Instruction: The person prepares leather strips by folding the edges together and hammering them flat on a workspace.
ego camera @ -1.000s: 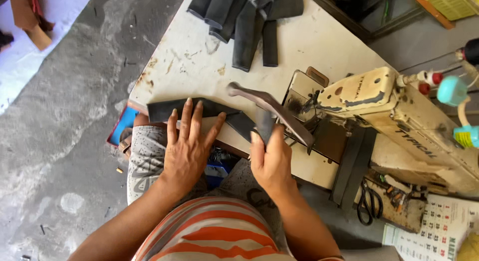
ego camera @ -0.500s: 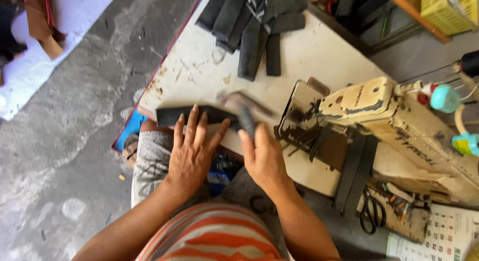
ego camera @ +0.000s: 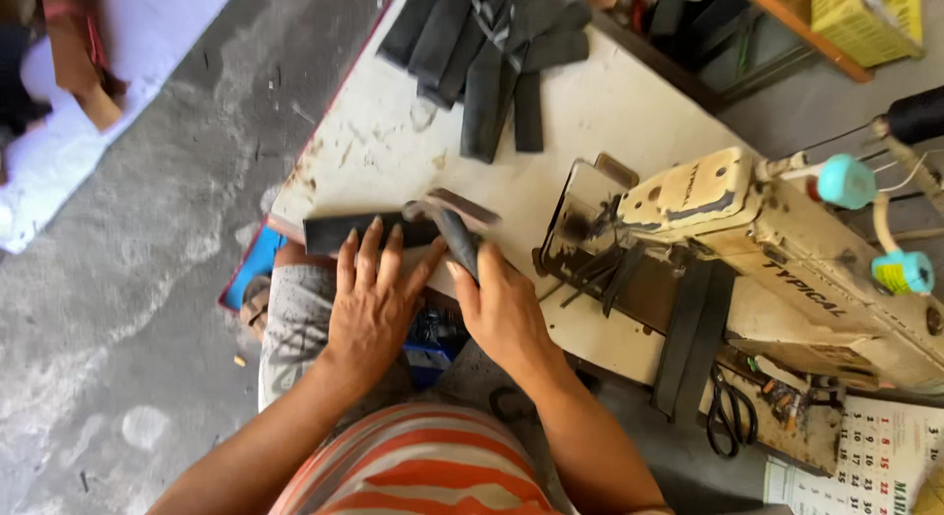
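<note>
The left hand (ego camera: 374, 299) is laid flat and open, its 4 fingers spread, on a dark strip (ego camera: 339, 232) lying along the near edge of the worn white table (ego camera: 610, 112). Just right of it, the right hand (ego camera: 501, 308) is closed around the blurred dark end of that material (ego camera: 454, 230). Farther right, a cream sewing machine (ego camera: 777, 249) is seen, with a pile of dark strips (ego camera: 492, 43) behind.

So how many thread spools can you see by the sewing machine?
2: one teal spool above the sewing machine, another lower at the right edge. Others may sit out of frame.
</note>
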